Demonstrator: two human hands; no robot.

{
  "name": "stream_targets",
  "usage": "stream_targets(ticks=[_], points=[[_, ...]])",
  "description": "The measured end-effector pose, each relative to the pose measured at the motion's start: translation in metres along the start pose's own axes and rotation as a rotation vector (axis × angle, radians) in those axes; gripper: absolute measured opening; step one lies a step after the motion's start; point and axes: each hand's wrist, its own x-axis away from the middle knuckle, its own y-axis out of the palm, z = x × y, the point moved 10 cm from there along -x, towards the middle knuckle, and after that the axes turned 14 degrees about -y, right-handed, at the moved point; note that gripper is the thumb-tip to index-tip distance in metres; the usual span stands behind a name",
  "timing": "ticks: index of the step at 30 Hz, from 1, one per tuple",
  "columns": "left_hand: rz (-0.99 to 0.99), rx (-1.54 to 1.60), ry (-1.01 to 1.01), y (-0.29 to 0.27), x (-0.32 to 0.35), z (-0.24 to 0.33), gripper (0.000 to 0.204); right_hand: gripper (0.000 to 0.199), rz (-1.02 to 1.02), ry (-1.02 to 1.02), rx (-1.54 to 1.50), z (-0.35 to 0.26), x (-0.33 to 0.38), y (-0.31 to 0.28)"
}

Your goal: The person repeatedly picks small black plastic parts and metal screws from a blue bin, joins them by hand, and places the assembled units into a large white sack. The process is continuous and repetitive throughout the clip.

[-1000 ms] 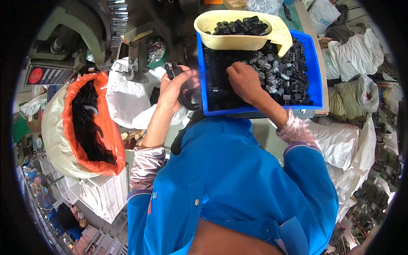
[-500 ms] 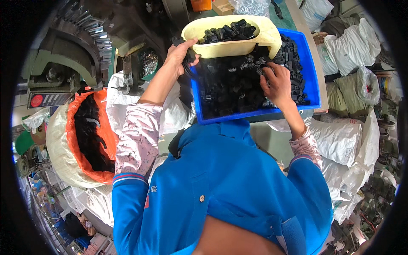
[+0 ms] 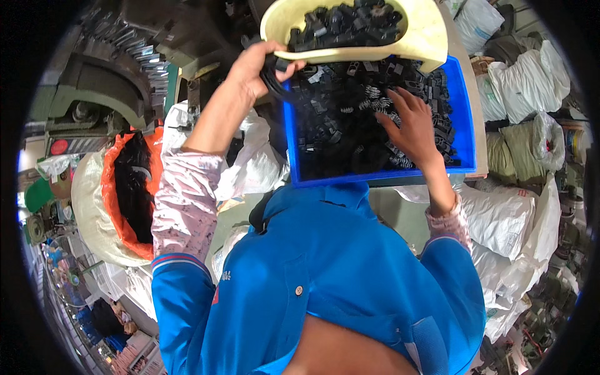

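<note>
My left hand (image 3: pixel 259 70) is curled round a dark looped, cord-like piece (image 3: pixel 272 80), beside the left end of a pale yellow tub (image 3: pixel 350 55). Its fingertips come close to the tub's rim; whether they touch it I cannot tell. Small black plastic parts (image 3: pixel 350 26) fill the tub. Below it, a blue bin (image 3: pixel 381 175) holds many more black parts (image 3: pixel 319 128) and some silvery coiled pieces (image 3: pixel 400 159). Over the right half of that bin, my right hand (image 3: pixel 411 128) reaches in with fingers apart, its fingertips at the coils and black parts.
An orange-lined sack (image 3: pixel 112 206) with black contents stands at left, near a dark machine (image 3: pixel 87 94). White sacks (image 3: pixel 503 215) are piled at right. A white bag (image 3: pixel 259 162) lies left of the bin.
The yellow tub now appears higher and larger in view, uncovering more of the bin's far side. My left hand has shifted up and left; my right hand stays over the bin, fingers a little more spread.
</note>
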Motion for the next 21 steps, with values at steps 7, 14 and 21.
stream_targets(ticks=[7,14,21], points=[[-0.023,0.032,0.028,-0.009,0.009,0.019,0.033,0.051,-0.162,-0.2,-0.166,-0.009,-0.107,0.139],[0.081,-0.02,0.081,-0.045,0.005,0.008,0.033,0.054,-0.005,-0.336,-0.204,-0.024,-0.136,0.174],[0.085,0.071,0.09,-0.038,-0.006,-0.011,0.025,0.055,-0.501,-0.189,-0.134,-0.037,-0.118,0.185]])
